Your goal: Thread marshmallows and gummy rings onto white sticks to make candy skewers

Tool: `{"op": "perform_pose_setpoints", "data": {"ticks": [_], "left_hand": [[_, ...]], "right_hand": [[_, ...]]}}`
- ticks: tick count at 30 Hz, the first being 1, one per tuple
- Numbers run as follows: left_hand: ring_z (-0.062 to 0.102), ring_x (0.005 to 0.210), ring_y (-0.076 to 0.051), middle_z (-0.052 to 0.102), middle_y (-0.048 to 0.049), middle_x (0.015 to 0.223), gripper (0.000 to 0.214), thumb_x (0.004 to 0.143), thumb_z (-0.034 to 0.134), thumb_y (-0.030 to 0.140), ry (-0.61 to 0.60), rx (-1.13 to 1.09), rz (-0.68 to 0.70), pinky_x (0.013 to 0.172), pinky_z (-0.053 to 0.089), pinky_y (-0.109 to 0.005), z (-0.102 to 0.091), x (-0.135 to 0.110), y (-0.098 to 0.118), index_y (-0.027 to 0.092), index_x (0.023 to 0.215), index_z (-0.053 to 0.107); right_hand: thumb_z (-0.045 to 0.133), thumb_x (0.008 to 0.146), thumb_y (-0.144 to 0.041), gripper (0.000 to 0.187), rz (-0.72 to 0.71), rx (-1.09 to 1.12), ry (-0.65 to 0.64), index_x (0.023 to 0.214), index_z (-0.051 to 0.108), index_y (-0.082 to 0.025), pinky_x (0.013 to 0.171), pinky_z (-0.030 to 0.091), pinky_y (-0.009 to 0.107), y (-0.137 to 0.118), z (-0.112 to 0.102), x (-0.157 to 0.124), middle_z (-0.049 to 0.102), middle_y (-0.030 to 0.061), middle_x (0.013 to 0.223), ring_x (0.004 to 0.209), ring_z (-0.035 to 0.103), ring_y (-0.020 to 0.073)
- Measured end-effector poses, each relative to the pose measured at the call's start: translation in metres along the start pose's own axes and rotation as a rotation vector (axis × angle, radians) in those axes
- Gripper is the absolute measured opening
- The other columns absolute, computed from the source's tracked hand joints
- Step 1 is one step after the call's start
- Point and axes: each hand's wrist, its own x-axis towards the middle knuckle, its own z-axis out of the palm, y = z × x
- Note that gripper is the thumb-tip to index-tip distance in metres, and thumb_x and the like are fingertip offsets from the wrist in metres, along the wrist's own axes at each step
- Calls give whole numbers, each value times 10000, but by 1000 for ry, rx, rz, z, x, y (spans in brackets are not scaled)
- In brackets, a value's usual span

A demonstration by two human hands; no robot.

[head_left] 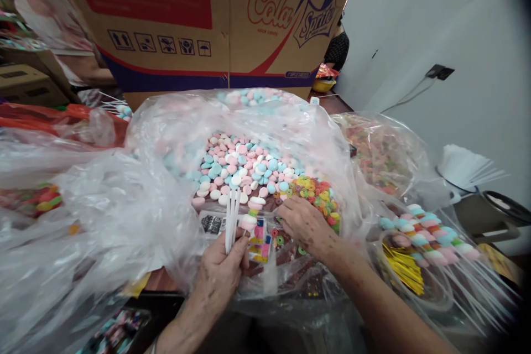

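My left hand [222, 268] is closed around a few thin white sticks [231, 218] that stand upright, and one of them carries candy pieces [251, 215] near its tip. My right hand [305, 224] lies palm down with its fingers curled into small coloured ring candies [317, 193] at the edge of an open clear plastic bag [174, 138]. The bag holds a heap of pink, white and blue marshmallow candies [240, 166]. What the right fingers pinch, if anything, is hidden.
A large cardboard box [199, 22] stands behind the bag. At the right lie finished candy skewers [431, 235] in plastic, gold twist ties [402, 268], another bag of mixed gummies [377, 155] and a stack of white sticks [464, 168]. Crumpled plastic bags [62, 221] fill the left.
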Motion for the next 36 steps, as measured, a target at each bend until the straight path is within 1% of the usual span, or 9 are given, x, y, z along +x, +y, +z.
{"op": "perform_pose_setpoints", "data": {"ticks": [10, 14, 17, 24, 27, 29, 31, 33, 36], "left_hand": [[282, 292, -57, 527, 98, 429, 301, 720, 669, 454, -5, -12, -27, 287, 163, -184, 0, 2, -2, 193, 834, 571], [299, 297, -59, 524, 101, 432, 300, 726, 654, 457, -15, 3, -32, 296, 171, -186, 0, 1, 1, 195, 837, 561], [298, 304, -60, 534, 100, 437, 315, 752, 650, 456, -21, -1, -39, 308, 175, -188, -2, 1, -3, 183, 894, 580], [297, 314, -72, 531, 84, 454, 320, 767, 648, 468, -29, 53, 3, 326, 179, -208, -4, 2, -7, 172, 889, 634], [387, 369, -102, 541, 62, 467, 326, 778, 665, 464, -55, 82, 21, 368, 259, -214, -4, 2, -8, 168, 914, 676], [428, 408, -121, 520, 61, 447, 331, 781, 676, 465, -64, 65, 49, 413, 319, -221, -3, 3, -11, 170, 928, 699], [431, 418, -131, 497, 63, 427, 341, 777, 683, 478, -62, 41, 63, 436, 354, -232, -3, 4, -17, 174, 927, 712], [431, 426, -140, 491, 57, 425, 334, 774, 683, 495, -61, 29, 72, 445, 380, -244, -3, 5, -21, 183, 888, 718], [446, 455, -151, 515, 40, 458, 305, 801, 663, 495, -82, 58, 89, 461, 402, -252, -4, 6, -25, 200, 848, 721]], "right_hand": [[521, 817, -21, 176, -3, 179, 199, 792, 576, -186, 777, 431, 323, -1, -1, -6, 612, 51, 821, 818, 550, 213], [532, 785, -22, 178, -15, 323, 148, 803, 570, -195, 733, 441, 288, -11, -5, -19, 596, 26, 808, 800, 563, 188], [574, 797, -35, 161, 6, 275, 100, 803, 581, -196, 720, 451, 290, -22, 0, -26, 599, 23, 793, 779, 576, 191], [548, 800, -26, 174, 60, 166, 169, 838, 600, -187, 750, 476, 334, -35, 14, -29, 633, 57, 825, 815, 596, 229], [525, 805, -83, 126, 222, 444, 252, 813, 570, -201, 652, 459, 295, -27, 8, -26, 612, 28, 765, 707, 578, 185], [551, 814, -183, 30, 401, 771, 347, 814, 551, -212, 560, 423, 264, -19, 0, -21, 575, -12, 688, 595, 537, 149], [615, 777, -273, 100, 543, 1118, 430, 817, 541, -218, 529, 414, 250, -12, -8, -12, 568, -34, 644, 556, 539, 136], [683, 710, -307, 192, 608, 1390, 470, 803, 542, -214, 538, 433, 249, -8, -14, -2, 605, -29, 636, 572, 579, 143], [740, 652, -314, 242, 623, 1570, 450, 776, 565, -202, 526, 438, 235, -8, -22, 13, 651, -13, 622, 569, 601, 142]]}}
